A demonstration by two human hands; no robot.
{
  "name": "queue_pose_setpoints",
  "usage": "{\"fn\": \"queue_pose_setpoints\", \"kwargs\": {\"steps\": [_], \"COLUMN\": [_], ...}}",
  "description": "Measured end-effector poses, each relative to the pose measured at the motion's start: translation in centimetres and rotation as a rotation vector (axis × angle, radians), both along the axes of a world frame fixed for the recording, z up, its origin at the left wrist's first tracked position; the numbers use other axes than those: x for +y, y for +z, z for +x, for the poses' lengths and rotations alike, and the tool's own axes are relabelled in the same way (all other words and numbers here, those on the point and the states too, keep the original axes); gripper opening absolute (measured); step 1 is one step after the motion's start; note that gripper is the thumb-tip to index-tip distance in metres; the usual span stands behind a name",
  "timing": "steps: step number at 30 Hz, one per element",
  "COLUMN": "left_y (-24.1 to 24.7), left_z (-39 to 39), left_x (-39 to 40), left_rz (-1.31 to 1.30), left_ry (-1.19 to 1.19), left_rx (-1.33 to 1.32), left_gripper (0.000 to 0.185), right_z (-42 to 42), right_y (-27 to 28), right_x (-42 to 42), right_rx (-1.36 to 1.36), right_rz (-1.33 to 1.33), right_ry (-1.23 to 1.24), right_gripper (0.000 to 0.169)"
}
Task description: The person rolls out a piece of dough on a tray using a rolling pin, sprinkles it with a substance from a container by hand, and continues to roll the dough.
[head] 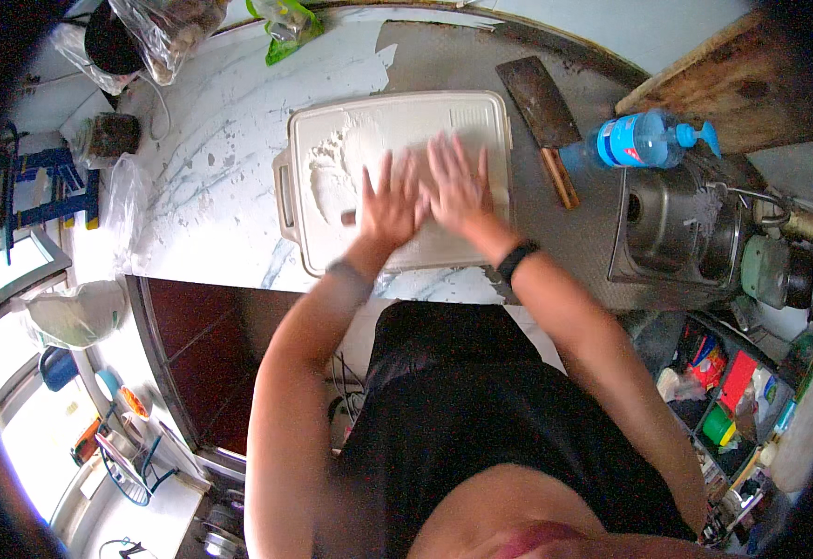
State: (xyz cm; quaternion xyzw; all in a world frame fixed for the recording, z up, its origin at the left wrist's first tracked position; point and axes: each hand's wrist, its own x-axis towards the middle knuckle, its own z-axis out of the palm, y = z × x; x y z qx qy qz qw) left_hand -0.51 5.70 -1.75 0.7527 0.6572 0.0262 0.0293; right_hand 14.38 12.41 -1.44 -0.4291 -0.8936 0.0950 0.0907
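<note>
My left hand [390, 204] lies palm down over a pale rectangular cutting board [466, 244], fingers spread. Beside it, my right hand [459, 187] is also palm down with fingers apart, blurred; the thumbs come close together near the board's middle. A patch of white flour [333, 171] is spread on the board's left part, left of my left hand. A short dark brown end [348, 218] of some object shows by the left hand's edge; the rest is hidden under the hand. Neither hand is seen gripping anything.
A cleaver [540, 101] with a wooden handle lies right of the board. Beyond it are a blue pump bottle [633, 141], a steel sink [658, 237] and a leaning wooden board [714, 87]. Plastic bags [127, 202] sit at the counter's left. A green packet [288, 28] is at the back.
</note>
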Motion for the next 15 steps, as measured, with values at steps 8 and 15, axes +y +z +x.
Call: {"fn": "queue_pose_setpoints", "kwargs": {"steps": [8,15], "left_y": [0.7,0.8], "left_z": [-1.5,-4.6], "left_x": [-8.2,-2.7], "left_rz": [-0.076,-0.03], "left_ry": [-0.034,0.053], "left_rx": [-0.279,-0.151], "left_gripper": [0.078,0.077], "right_z": [5.9,3.8], "right_y": [0.9,0.8], "right_x": [-6.1,0.1], "right_rx": [-0.056,-0.058], "right_rz": [-0.152,-0.041], "right_ry": [0.079,0.007], "right_gripper": [0.088,0.084]}}
